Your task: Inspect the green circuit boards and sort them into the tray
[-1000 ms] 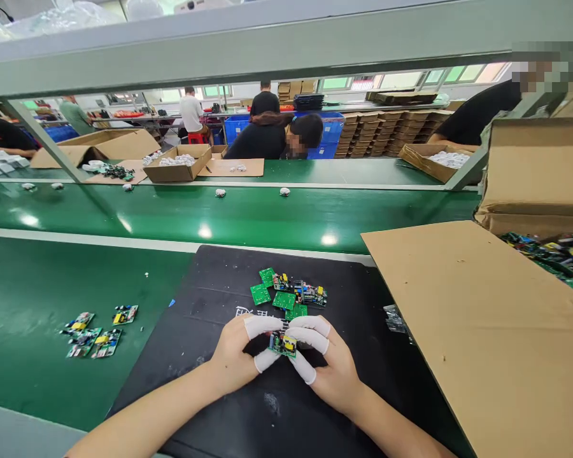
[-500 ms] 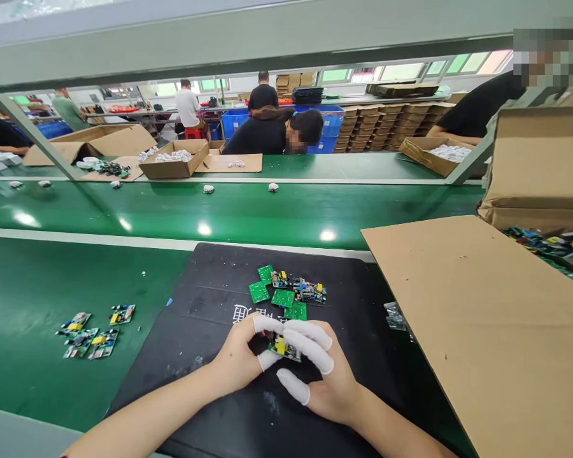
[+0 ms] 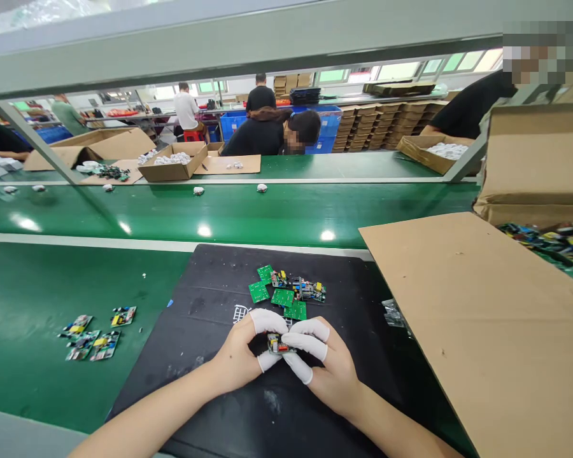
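Note:
Between my two hands, above a black mat [image 3: 200,420], is a small circuit board [image 3: 277,344] with yellow and red components. My left hand [image 3: 241,353] pinches it from the left, and my right hand [image 3: 327,362] has thumb and fingertips closed on its right side. White finger cots cover the fingers and thumbs of both hands. Just beyond my fingers, a cluster of circuit boards [image 3: 282,298] lies on the mat, some with the green side up and some with components up. My fingers hide part of the held board.
Several circuit boards [image 3: 106,345] lie on the green bench to the left. A cardboard sheet [image 3: 496,318] and an open carton [image 3: 535,159] holding boards stand at right. Beyond runs a green conveyor [image 3: 386,210] with small white parts; co-workers sit behind it.
My right thumb has come in from apart to close on the board, which has turned so its red component shows. The white parts on the conveyor have shifted slightly left.

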Tool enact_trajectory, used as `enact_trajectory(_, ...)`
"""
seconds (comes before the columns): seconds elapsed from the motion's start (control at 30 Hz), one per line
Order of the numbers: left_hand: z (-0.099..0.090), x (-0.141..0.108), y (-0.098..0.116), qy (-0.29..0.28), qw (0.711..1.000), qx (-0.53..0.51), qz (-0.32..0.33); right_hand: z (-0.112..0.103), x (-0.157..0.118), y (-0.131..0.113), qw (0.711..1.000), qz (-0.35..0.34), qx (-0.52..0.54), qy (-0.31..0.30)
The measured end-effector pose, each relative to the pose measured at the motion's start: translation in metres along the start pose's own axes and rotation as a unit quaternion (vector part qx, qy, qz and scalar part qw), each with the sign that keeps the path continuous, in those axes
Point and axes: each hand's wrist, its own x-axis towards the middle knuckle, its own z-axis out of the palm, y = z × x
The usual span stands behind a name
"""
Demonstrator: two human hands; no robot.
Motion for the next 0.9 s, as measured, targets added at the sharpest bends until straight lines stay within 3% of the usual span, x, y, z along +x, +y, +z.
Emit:
enact_trajectory(0.3,0.0001,-0.0026,-0.0023,-0.003,0.998,-0.002,-0.055,0.0008,-0.0001,-0.0015,1.0,0.003,0.002,0.001)
enact_trajectory(0.6,0.0016,-0.0028,-0.0032,0.004,0.998,-0.016,-0.054,0.0042,-0.0016,-0.0023,1.0,0.007,-0.001,0.0)
enact_trajectory(0.77,-0.0013,-0.0012,-0.0017,0.035,0.997,0.063,-0.002,0.0035,-0.0008,-0.001,1.0,0.002,-0.013,-0.003)
enact_trajectory(0.9,-0.0058,0.0001,-0.0025,0.082,0.976,0.185,0.08,0.0031,-0.0028,-0.0031,0.998,0.046,-0.012,-0.047)
